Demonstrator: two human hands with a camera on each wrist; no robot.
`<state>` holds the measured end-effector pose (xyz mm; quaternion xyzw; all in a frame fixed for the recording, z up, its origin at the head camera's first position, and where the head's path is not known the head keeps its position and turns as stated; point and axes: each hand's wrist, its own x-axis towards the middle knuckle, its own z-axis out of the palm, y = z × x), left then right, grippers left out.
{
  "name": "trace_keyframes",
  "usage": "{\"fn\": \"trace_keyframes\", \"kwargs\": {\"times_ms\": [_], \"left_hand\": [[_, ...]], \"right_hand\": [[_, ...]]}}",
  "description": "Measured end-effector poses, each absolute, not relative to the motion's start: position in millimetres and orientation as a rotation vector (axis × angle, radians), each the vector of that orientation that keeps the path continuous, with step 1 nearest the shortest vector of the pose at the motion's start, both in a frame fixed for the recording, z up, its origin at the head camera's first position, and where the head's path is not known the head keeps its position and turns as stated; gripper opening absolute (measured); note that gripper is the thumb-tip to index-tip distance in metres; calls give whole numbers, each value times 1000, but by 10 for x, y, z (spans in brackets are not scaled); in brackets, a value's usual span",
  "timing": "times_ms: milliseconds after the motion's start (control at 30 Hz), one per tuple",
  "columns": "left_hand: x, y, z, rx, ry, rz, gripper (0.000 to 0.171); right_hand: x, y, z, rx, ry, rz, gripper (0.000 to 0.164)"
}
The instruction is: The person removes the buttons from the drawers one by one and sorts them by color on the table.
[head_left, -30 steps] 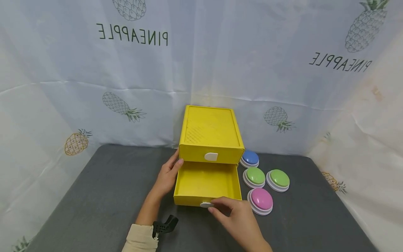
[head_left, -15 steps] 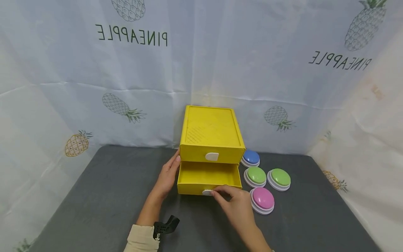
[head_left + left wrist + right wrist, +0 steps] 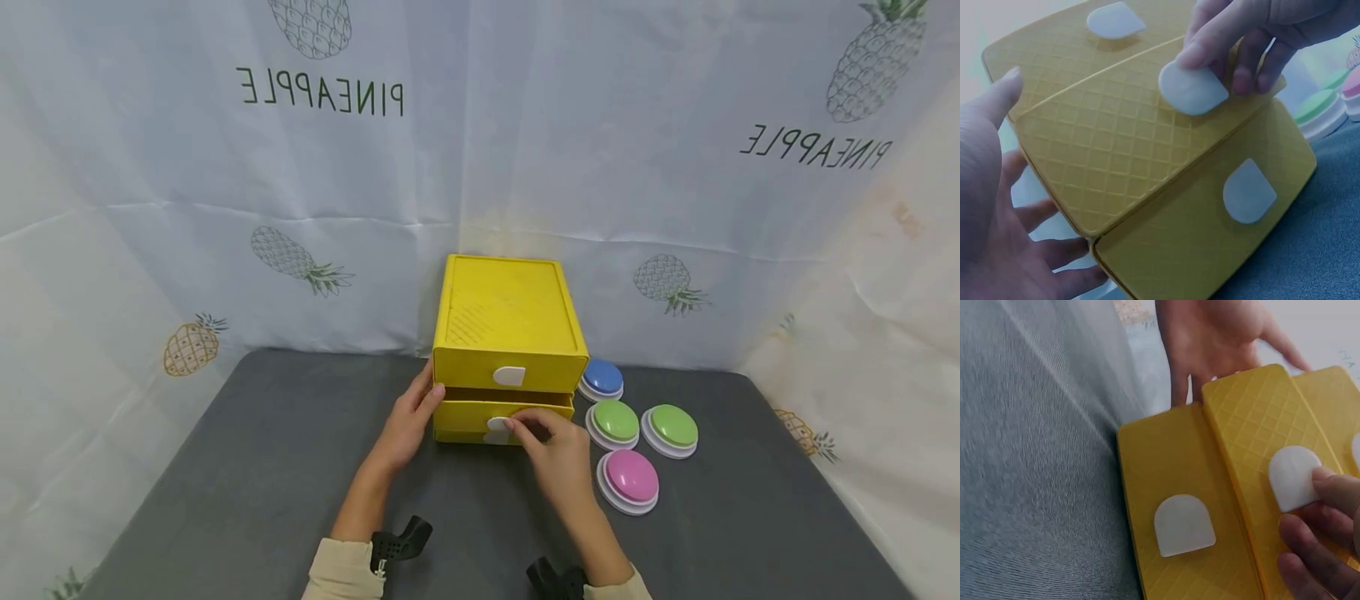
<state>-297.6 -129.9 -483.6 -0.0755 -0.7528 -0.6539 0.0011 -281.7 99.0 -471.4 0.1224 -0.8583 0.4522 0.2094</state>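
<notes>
A yellow drawer cabinet (image 3: 512, 304) with three stacked drawers stands against the curtain. Its middle drawer (image 3: 467, 415) sticks out a little, leaving a narrow dark gap above its front. My right hand (image 3: 561, 457) pinches the white pull tab (image 3: 1293, 475) of that drawer between thumb and fingers. Flat along the cabinet's left side lies my left hand (image 3: 405, 427), fingers spread and thumb near the front edge, as the left wrist view shows. The bottom drawer (image 3: 1179, 244) is pushed in, with its own white tab (image 3: 1249, 192); the top drawer (image 3: 465, 367) is in too.
Right of the cabinet lie several round push buttons on white bases: a blue one (image 3: 603, 377), a green one (image 3: 615, 422), another green one (image 3: 672, 427) and a pink one (image 3: 632, 477). All rest on a dark grey tabletop (image 3: 247, 483). Behind hangs a pineapple-print curtain (image 3: 570, 150).
The middle drawer has slid back into the cabinet from far out to slightly out, my right hand moving away from me with its tab. My left hand has stayed at the cabinet's side.
</notes>
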Motion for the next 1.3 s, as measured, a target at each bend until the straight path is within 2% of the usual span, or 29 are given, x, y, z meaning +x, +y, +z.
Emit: {"fn": "trace_keyframes", "kwargs": {"times_ms": [233,533,933,1300], "left_hand": [[-2975,-1226,-4880,-201,-2370,-2006,71],[-2992,-1236,-4914,-191,-2349,-1970,67],[-2991,-1228,-4844,-212,-2352,-1955,66],[-2984,-1253,-4856,-241,-2363,-1924,66]], "right_hand": [[-2927,1007,-4766,341,-2345,1318,7],[-2966,1008,-4823,308,-2336,1430,9],[-2906,1020,-5356,210,-2429,1568,17],[-2847,905,-5450,94,-2331,1621,7]]}}
